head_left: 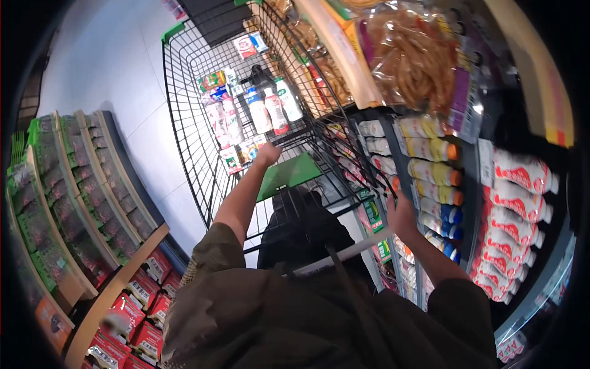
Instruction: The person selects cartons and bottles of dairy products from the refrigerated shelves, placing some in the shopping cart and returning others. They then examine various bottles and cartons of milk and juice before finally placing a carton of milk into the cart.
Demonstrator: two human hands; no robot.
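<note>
My left hand (pixel 267 154) reaches into a black wire shopping cart (pixel 184 123), its fingers down among small packets (pixel 243 152) near the cart's near end. I cannot tell whether it holds one. Upright bottles with white and red labels (pixel 265 111) stand further in the cart. My right hand (pixel 399 215) is at the edge of a chilled shelf (pixel 393 154) on the right, touching the row of bottles with orange and blue caps (pixel 437 184); its fingers are hidden against the shelf.
A black bag (pixel 301 227) with a strap sits in the cart's child seat by a green flap (pixel 289 173). Snack bags (pixel 412 55) hang above the chilled shelf. Red-and-white bottles (pixel 513 215) fill the far right. Low shelves of packets (pixel 67 190) stand to the left across the pale floor.
</note>
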